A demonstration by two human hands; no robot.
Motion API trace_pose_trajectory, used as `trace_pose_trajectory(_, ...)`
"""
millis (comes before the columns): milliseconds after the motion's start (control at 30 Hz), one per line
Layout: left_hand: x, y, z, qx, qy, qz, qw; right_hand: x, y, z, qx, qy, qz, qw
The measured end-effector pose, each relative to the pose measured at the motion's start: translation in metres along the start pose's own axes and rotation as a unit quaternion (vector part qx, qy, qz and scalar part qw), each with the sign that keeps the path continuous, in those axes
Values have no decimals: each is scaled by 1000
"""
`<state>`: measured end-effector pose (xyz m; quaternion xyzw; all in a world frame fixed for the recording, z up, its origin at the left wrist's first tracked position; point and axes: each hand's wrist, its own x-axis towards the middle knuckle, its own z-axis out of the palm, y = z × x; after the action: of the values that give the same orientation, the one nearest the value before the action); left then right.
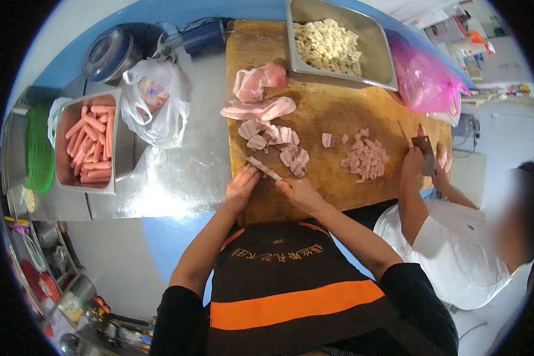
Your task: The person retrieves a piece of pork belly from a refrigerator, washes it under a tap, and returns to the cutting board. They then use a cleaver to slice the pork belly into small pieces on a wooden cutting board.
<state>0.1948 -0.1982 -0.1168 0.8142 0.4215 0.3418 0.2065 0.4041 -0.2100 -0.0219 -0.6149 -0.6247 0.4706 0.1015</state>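
Observation:
My right hand (301, 195) grips a knife (263, 168), its narrow blade seen almost edge-on, with pale matter along it. Close against the blade, at the left front of a wooden cutting board (320, 120), my left hand (242, 189) has its fingers bent; what lies under them is mostly hidden. Just beyond the knife are several chunks of fatty pork (273, 133). Farther back lie a pork belly strip (260, 108) and a larger piece of raw pork (260, 81). A heap of small cut meat strips (365, 155) lies to the right, with a single chunk (327, 140) beside it.
At right, a co-worker's hands (413, 161) hold a cleaver (423, 153) near sausage-like pieces (444, 158). A steel pan (374, 49) of pale diced food and a pink bag (422, 78) stand behind. Leftward are a pan (115, 173) of sausages and a white plastic bag (160, 124).

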Motion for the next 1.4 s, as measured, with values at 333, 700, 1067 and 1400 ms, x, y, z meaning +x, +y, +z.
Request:
trace_pose_trajectory(333, 91, -5, -55, -108, 14, -160, 981, -97, 49, -55, -33, -33, 20, 999)
trace_pose_trajectory(700, 222, 63, 153, 119, -431, 257, 857, -89, 34, -22, 1, -143, 68, 987)
trace_pose_trajectory(1067, 168, 14, -69, -187, -159, -253, 936, -73, 54, -37, 82, -26, 157, 984)
trace_pose_trajectory(1400, 35, 42, -41, 104, -39, -164, 980, -79, 38, -56, 15, 10, 73, 997)
